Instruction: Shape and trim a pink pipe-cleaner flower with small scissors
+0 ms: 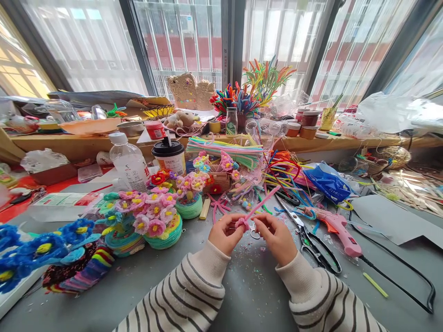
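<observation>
A pink pipe cleaner (261,205) is bent into a small looped clump at its lower end, and its straight length points up and to the right. My left hand (226,233) is closed, pinching the clump between thumb and fingers. Close on the clump's right side, my right hand (275,237) is closed too, thumb and forefinger pinched at its edge; the exact contact is hidden by the fingertips. Under the hands lies a small metal ring-like piece (255,230). Beyond my left hand, several pink pipe cleaners (218,206) are joined in a star shape on the table.
Large scissors (311,244) and a pink glue gun (341,230) with a black cord lie at the right. Pots of fuzzy flowers (162,235) crowd the left, near a plastic bottle (128,161) and a lidded cup (169,159). Bundled pipe cleaners (224,150) lie behind.
</observation>
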Action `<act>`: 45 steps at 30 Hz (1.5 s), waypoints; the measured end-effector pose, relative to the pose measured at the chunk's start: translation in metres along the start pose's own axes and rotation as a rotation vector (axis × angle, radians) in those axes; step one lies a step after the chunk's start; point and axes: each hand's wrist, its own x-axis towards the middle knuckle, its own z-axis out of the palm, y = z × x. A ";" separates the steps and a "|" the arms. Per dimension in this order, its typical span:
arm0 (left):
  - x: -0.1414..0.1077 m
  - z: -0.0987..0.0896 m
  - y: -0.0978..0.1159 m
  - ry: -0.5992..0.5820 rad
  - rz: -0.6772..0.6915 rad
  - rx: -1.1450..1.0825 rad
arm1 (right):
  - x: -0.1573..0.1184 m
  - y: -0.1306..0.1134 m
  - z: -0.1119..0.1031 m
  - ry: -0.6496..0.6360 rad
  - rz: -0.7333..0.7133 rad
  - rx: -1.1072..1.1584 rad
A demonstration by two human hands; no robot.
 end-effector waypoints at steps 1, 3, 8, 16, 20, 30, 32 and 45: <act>0.000 0.001 -0.001 0.001 -0.013 -0.010 | 0.002 0.001 -0.003 0.030 0.031 0.072; -0.002 0.004 -0.002 -0.014 -0.046 -0.028 | 0.006 0.001 -0.009 0.052 0.073 0.248; -0.003 0.006 -0.003 -0.093 -0.084 0.019 | 0.009 -0.002 -0.015 -0.029 0.163 0.412; 0.001 0.002 -0.003 -0.036 -0.202 -0.229 | 0.006 -0.002 -0.007 -0.203 0.146 0.267; 0.003 0.000 0.000 0.043 -0.192 -0.307 | 0.003 0.000 0.000 -0.319 0.167 0.287; 0.002 -0.001 0.000 -0.029 -0.135 -0.171 | -0.002 -0.003 -0.001 -0.233 0.000 0.020; 0.003 -0.002 0.001 -0.058 -0.158 -0.153 | -0.003 -0.005 0.000 -0.233 -0.036 -0.050; 0.002 0.000 -0.002 -0.006 -0.169 -0.148 | 0.002 -0.003 -0.015 -0.256 -0.414 -0.472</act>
